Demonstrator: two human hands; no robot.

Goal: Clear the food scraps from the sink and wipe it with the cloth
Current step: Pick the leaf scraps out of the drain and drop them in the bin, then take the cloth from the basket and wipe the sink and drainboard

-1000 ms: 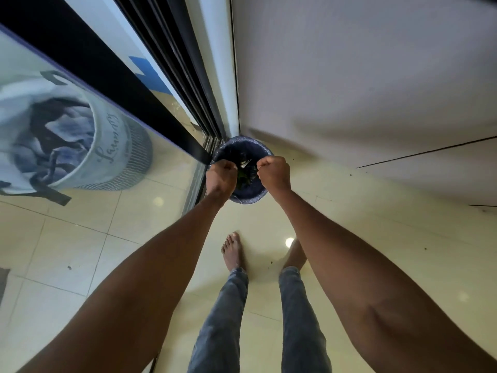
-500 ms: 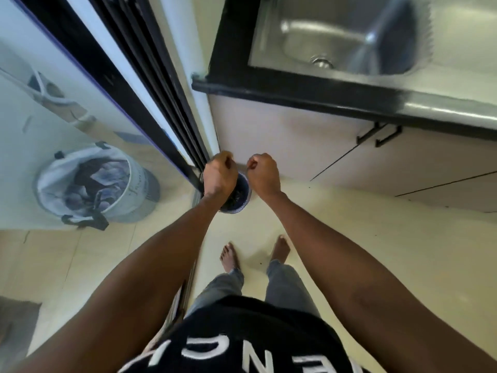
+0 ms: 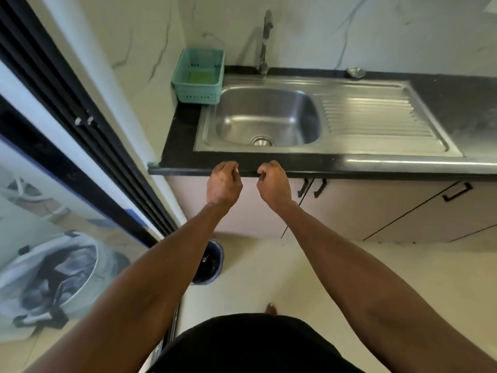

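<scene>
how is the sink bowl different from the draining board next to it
The sink bowl is a deep, smooth hollow with rounded corners and a round drain at its near edge; the draining board is shallow and flat with no drain of its own. The sink bowl's floor is plain, while the draining board carries a row of parallel ridges. The sink bowl sits to the left, near the green basket; the draining board runs off to the right. Both are one piece of shiny steel.

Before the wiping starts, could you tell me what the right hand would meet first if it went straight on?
Probably the black counter edge directly ahead of the right hand, then the sink; depth is uncertain.
</scene>
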